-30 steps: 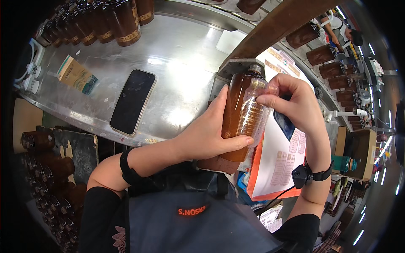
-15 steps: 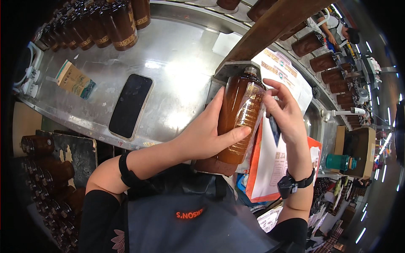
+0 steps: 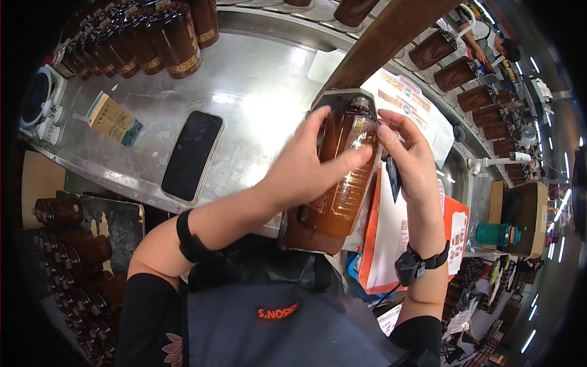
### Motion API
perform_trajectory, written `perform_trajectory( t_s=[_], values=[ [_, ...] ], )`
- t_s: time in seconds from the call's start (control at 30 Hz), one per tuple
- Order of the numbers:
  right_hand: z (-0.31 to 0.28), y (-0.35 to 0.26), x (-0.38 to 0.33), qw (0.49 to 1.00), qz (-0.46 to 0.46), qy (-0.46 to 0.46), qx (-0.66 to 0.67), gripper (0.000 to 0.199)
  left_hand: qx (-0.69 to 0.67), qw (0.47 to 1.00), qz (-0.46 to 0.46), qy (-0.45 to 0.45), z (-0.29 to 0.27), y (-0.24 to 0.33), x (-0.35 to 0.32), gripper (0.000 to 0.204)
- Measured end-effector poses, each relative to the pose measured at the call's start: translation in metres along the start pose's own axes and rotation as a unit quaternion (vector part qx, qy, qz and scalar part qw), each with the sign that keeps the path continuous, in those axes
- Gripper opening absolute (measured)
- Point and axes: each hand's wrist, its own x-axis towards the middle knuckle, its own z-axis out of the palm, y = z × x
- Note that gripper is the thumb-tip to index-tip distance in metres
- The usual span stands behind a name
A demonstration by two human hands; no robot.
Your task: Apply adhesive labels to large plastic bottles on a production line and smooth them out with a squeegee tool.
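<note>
A brown glass bottle [image 3: 342,205] with gold printing lies tilted in a dark cradle [image 3: 312,241], its neck pointing away from me. My left hand [image 3: 312,162] is over its left side, thumb and fingers spread, the thumb across the upper front; whether it touches the glass is hard to tell. At the upper right edge of the bottle, my right hand [image 3: 413,153] has thumb and forefinger close together. A slim dark pointed tool [image 3: 392,177] sticks out of its palm, point toward me. Whether the fingertips also pinch a clear film is too small to make out.
A black phone [image 3: 192,156] and a tan-and-green packet [image 3: 115,119] lie on the metal table [image 3: 257,79]. Filled brown bottles [image 3: 174,40] stand at the back left. A wooden beam [image 3: 391,43] slants above the cradle. Right of it lie label sheets [image 3: 406,101] and an orange-edged bag [image 3: 385,244].
My left hand has moved up along the bottle, its fingers loosening and its thumb shifting toward the neck. The clear film that stood off the bottle's right side now shows less.
</note>
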Motion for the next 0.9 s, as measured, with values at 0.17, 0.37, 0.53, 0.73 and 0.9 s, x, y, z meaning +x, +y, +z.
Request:
perform_trajectory(
  t_s=[0.17, 0.37, 0.53, 0.73, 0.9],
  values=[
    [0.0, 0.001, 0.004, 1.0, -0.002, 0.018, 0.003, 0.041, -0.09, 0.995, -0.031, 0.023, 0.004, 0.014, 0.028, 0.053],
    [-0.003, 0.006, -0.004, 0.993, 0.109, 0.028, 0.04, 0.045, -0.212, 0.973, -0.089, 0.029, 0.004, 0.013, 0.017, 0.076],
    [0.015, 0.01, -0.015, 0.99, 0.072, -0.029, 0.12, 0.053, -0.063, 0.997, -0.021, -0.034, 0.003, -0.002, -0.006, 0.099],
    [0.012, 0.011, -0.016, 0.983, 0.091, -0.048, 0.151, 0.053, -0.044, 0.998, 0.014, -0.053, 0.002, 0.005, -0.011, 0.103],
    [0.01, 0.011, -0.015, 0.988, 0.102, -0.017, 0.113, 0.051, -0.073, 0.996, 0.001, -0.044, 0.001, 0.007, -0.011, 0.091]
  ],
)
